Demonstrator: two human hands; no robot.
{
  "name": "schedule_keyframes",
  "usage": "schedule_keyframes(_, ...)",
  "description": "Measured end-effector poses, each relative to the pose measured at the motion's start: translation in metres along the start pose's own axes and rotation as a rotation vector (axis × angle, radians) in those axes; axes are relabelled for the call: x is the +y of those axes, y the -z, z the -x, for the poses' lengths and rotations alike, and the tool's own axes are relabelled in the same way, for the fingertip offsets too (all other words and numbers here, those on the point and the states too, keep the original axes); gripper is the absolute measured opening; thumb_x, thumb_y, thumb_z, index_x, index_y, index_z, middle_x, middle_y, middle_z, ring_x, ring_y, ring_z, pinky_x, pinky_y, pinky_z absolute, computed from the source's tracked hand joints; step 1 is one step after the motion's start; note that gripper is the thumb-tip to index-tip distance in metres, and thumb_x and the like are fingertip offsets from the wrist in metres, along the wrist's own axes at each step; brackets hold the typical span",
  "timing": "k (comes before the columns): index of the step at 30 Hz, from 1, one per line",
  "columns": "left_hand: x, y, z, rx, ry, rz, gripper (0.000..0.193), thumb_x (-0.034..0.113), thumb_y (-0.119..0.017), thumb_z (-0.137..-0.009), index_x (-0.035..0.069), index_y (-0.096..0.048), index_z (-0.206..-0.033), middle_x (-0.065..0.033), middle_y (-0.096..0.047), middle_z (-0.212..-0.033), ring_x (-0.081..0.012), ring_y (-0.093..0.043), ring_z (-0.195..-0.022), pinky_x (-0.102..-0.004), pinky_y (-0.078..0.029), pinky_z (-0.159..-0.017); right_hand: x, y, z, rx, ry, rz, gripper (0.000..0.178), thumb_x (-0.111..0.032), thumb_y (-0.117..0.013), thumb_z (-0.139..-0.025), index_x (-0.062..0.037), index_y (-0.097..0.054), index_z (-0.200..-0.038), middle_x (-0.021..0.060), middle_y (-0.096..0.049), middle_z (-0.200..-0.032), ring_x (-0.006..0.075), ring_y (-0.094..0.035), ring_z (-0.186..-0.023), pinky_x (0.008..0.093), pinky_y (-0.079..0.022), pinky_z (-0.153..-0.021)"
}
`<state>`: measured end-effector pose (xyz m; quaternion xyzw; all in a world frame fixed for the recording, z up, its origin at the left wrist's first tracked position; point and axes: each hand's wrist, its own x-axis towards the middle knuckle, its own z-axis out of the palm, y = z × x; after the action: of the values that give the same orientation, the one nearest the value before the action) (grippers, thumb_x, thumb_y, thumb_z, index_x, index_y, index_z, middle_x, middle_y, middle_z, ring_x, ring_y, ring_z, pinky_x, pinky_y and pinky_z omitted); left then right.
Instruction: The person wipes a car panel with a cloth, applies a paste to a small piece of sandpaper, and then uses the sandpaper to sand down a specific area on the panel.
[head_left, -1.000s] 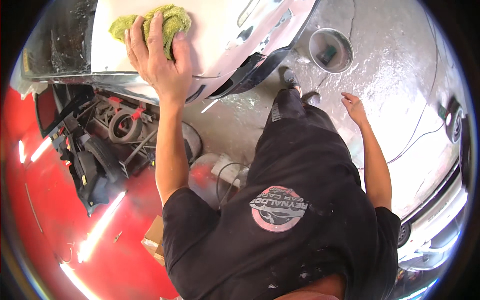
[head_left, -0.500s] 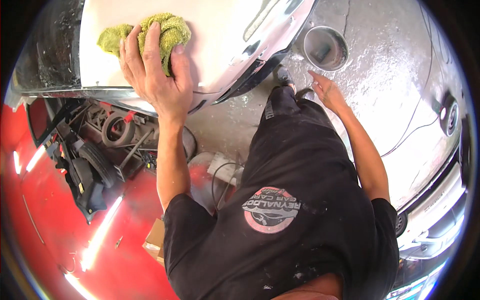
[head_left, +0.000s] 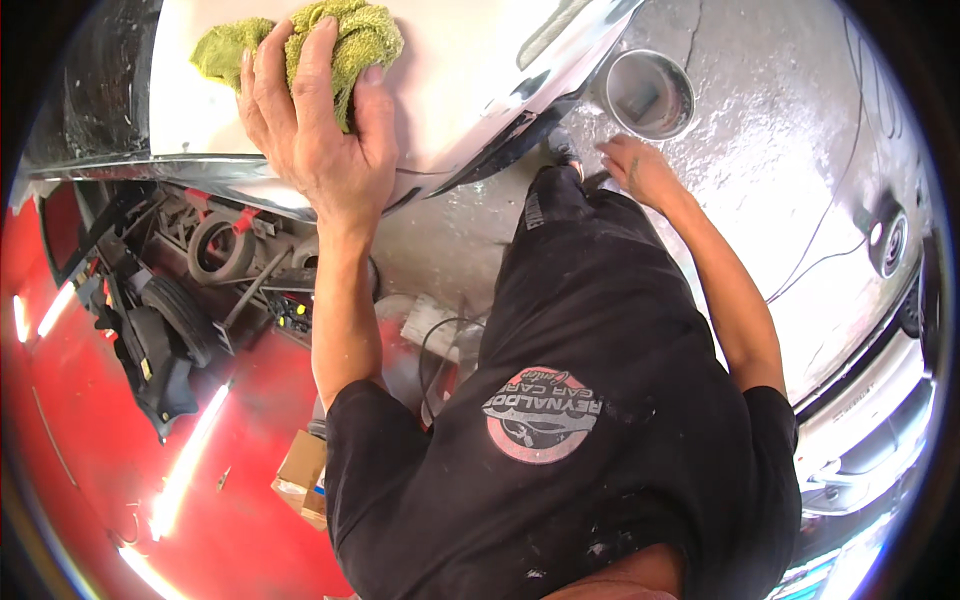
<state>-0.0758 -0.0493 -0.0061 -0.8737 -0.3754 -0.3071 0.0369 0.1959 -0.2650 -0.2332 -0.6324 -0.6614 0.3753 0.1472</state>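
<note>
My left hand (head_left: pixel 325 160) presses a crumpled yellow-green cloth (head_left: pixel 368 45) against the pale, whitish panel of a car (head_left: pixel 450 95). Its fingers lie bent over the cloth, which bunches out on both sides of them. My right hand (head_left: pixel 643 172) hangs in the air beside my leg, nearest a grey bucket (head_left: pixel 684 108). The fingers there are loosely bent and slightly apart, with nothing visible in them. Inside the bucket is greyish liquid, and a darker shape shows in it.
The bucket stands on a wet, shiny concrete floor (head_left: pixel 760 170). Loose tyres (head_left: pixel 222 250) and metal parts lie left, by a red wall (head_left: pixel 90 400). A cardboard box (head_left: pixel 300 470) is low at left. Along the right run a cable (head_left: pixel 815 265) and a white car (head_left: pixel 870 410).
My left hand and the cloth have shifted slightly up and right in the picture. My right hand has drawn left, and its outstretched finger has bent in.
</note>
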Motion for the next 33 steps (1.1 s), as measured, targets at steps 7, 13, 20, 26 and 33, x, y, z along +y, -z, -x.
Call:
schedule_keyframes(7, 0.005, -0.002, 0.001, 0.035, -0.005, -0.003, 0.043, 0.015, -0.071, -0.089, 0.007, -0.067, -0.130, -0.0164, -0.059, -0.138, -0.0382, -0.050, -0.132, -0.0510, -0.032, -0.116, 0.015, -0.025, 0.036, -0.205, -0.079, -0.080, 0.022, -0.020, -0.059, -0.098, -0.0011, -0.068, -0.091, 0.0228, -0.067, -0.098, 0.0446, -0.064, -0.095, 0.0533, -0.050, -0.085)
schedule_keyframes(13, 0.006, 0.002, 0.000, 0.040, -0.042, -0.041, 0.045, 0.016, -0.072, -0.089, 0.004, -0.065, -0.131, -0.0177, -0.059, -0.139, -0.0395, -0.049, -0.133, -0.0503, -0.032, -0.115, 0.024, -0.008, 0.053, -0.132, -0.127, -0.085, 0.025, -0.021, -0.060, -0.098, -0.0005, -0.071, -0.106, 0.0241, -0.068, -0.107, 0.0449, -0.064, -0.102, 0.0511, -0.050, -0.090)
schedule_keyframes(20, 0.012, 0.006, 0.018, 0.407, -0.003, 0.196, 0.052, 0.013, -0.069, -0.090, -0.001, -0.057, -0.137, -0.0214, -0.057, -0.139, -0.0401, -0.048, -0.133, -0.0496, -0.034, -0.113, 0.081, 0.036, 0.124, -0.581, -0.273, -0.123, 0.042, -0.038, -0.068, -0.093, 0.0030, -0.069, -0.082, 0.0187, -0.066, -0.071, 0.0290, -0.065, -0.071, 0.0417, -0.051, -0.071)
schedule_keyframes(26, 0.128, 0.014, 0.118, 0.229, 0.245, 0.259, 0.039, -0.005, -0.067, -0.085, -0.001, -0.063, -0.124, -0.0180, -0.067, -0.118, -0.0338, -0.062, -0.111, -0.0436, -0.049, -0.097, 0.080, 0.138, 0.187, -0.389, -0.474, -0.778, 0.036, -0.038, -0.066, -0.099, -0.0084, -0.064, -0.079, -0.0045, -0.057, -0.073, 0.0073, -0.052, -0.071, 0.0266, -0.042, -0.066)
schedule_keyframes(33, 0.261, -0.031, 0.181, -0.799, 0.670, 1.121, 0.033, 0.033, -0.066, -0.100, 0.003, -0.070, -0.111, -0.0134, -0.064, -0.127, -0.0275, -0.057, -0.122, -0.0407, -0.044, -0.105, 0.017, 0.242, 0.155, 0.037, 0.090, -1.442, 0.031, -0.035, -0.066, -0.102, -0.0037, -0.063, -0.097, 0.0062, -0.069, -0.092, 0.0121, -0.066, -0.085, 0.0256, -0.053, -0.078)
